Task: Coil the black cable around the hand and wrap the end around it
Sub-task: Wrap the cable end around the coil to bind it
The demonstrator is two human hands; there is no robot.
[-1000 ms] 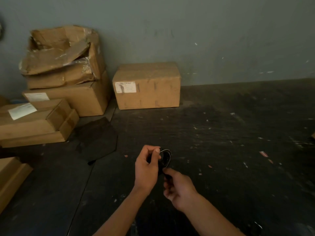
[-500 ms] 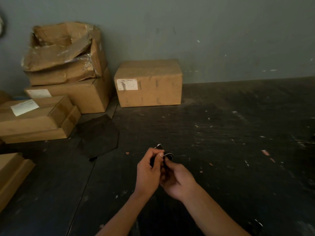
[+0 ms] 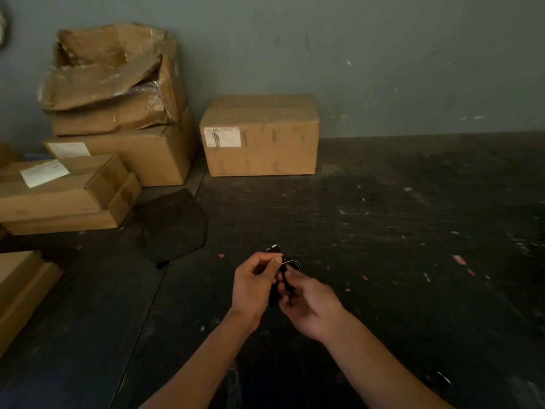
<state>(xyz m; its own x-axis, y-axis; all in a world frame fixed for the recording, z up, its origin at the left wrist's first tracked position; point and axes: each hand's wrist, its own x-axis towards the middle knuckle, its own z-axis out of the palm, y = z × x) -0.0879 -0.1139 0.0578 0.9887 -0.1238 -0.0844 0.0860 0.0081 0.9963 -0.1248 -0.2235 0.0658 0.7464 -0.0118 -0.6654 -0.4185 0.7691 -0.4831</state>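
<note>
Black cable [image 3: 284, 268] bundle pinched between left hand [image 3: 253, 283] and right hand [image 3: 309, 305], hands touching, above dark floor [image 3: 383, 231].

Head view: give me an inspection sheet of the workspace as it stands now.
Surface: dark floor, scuffed, with pale flecks and small reddish scraps.
Job's things: black cable, bundled small between both hands, above the floor.
Clutter: flat dark sheet on the floor; crushed open box on top of a stack of boxes; closed labelled box standing alone by the wall.
Grippers: left hand has a grip on the bundle; right hand pinches at it from the right.
Cables: only the black cable; its loose end cannot be made out.
Surroundings: grey wall, dim light.
</note>
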